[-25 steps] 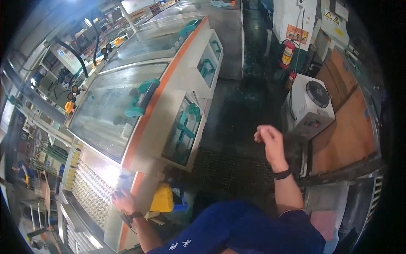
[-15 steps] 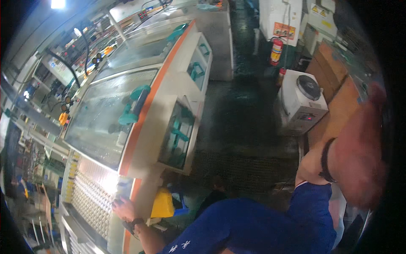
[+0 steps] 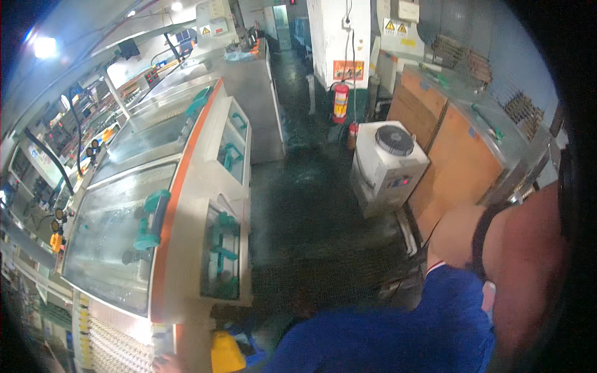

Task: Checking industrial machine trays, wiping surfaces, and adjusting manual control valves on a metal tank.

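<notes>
My left hand point(image 3: 165, 363) is at the lower edge, mostly cut off by the picture. Its fingers rest open on the side rail beside a bed of rollers point(image 3: 111, 348), and I see nothing held in them. The rollers lead under the clear cover point(image 3: 112, 242) of a long pale machine, which has an orange edge strip point(image 3: 176, 186) and a green-ended handle point(image 3: 153, 219). On the right, my raised right arm point(image 3: 525, 267) comes very close and is blurred, with a dark band across it. Its fingers cannot be made out.
A yellow container point(image 3: 226, 353) and a blue one stand beside the machine's lower side. Across the dark aisle point(image 3: 305, 217) are a white box unit point(image 3: 388, 165) with a round black lid, a fire extinguisher point(image 3: 340, 103) and brown panels point(image 3: 457, 158) under a bench top.
My view has tilted up and turned left, so the machine sits lower and further left. My left hand has slipped mostly below the picture's edge. My right arm stays raised.
</notes>
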`<state>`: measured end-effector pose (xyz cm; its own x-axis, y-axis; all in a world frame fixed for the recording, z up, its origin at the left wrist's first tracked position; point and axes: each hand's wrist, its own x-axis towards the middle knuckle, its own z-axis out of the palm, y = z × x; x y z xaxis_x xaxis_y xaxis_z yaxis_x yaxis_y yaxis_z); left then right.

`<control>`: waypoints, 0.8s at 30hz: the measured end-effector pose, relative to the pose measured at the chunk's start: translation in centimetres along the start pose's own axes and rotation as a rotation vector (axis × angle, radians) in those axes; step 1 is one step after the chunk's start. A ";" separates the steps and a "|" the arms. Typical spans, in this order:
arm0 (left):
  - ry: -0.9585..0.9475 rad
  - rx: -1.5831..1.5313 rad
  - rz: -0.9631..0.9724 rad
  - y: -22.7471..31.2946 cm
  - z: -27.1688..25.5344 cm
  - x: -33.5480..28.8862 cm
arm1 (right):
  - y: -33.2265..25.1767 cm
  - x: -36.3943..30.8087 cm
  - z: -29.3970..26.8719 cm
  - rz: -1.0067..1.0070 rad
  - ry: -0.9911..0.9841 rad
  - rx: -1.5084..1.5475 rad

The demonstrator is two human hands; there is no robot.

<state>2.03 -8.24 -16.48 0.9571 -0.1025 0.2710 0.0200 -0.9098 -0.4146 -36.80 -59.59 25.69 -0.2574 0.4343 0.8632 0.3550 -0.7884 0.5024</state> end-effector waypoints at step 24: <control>0.161 0.360 -0.016 -3.4 13.0 4.6 | 2.1 -1.7 -3.0 0.018 0.027 -0.137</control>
<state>10.15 -0.38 -25.13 0.8989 -0.1773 0.4008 0.1621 -0.7153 -0.6798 -38.32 -63.26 25.10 -0.2765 0.4089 0.8697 0.2347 -0.8489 0.4737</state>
